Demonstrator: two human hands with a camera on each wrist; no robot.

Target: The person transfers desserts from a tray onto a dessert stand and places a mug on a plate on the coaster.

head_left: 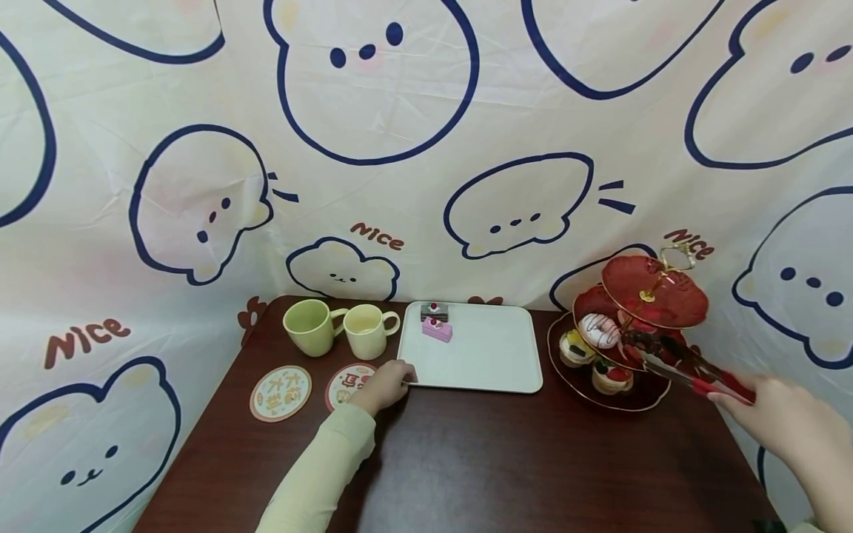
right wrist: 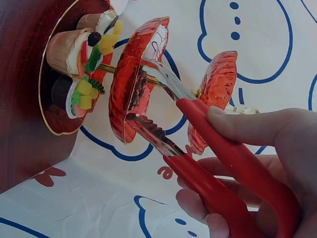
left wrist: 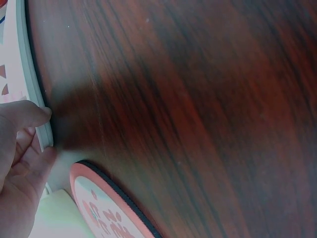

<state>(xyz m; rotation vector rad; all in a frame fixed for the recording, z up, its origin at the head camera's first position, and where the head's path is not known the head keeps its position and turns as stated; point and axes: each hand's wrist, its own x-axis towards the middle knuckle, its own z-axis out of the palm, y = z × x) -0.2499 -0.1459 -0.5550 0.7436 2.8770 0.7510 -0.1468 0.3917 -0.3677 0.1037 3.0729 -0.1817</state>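
My left hand (head_left: 383, 386) pinches the front left corner of a white tray (head_left: 483, 355); in the left wrist view the thumb and fingers (left wrist: 37, 116) lie on either side of its rim. Two small toy cakes, one pink (head_left: 437, 330) and one dark (head_left: 435, 312), sit on the tray. My right hand (head_left: 776, 418) holds red-handled tongs (right wrist: 223, 144). Their metal tips reach into the middle tier of a red, gold-edged cake stand (head_left: 656, 292), around a dark brown piece (right wrist: 136, 89) beside a white iced doughnut (head_left: 599, 330). Whether the tips grip that piece is unclear.
Fruit-topped cupcakes (right wrist: 67, 52) stand on the bottom tier. At the back left are a green mug (head_left: 309, 329) and a pale yellow mug (head_left: 366, 333). Two round coasters, one green (head_left: 281, 394) and one red-rimmed (head_left: 346, 381), lie before them. A printed cloth (head_left: 413, 192) hangs behind the table.
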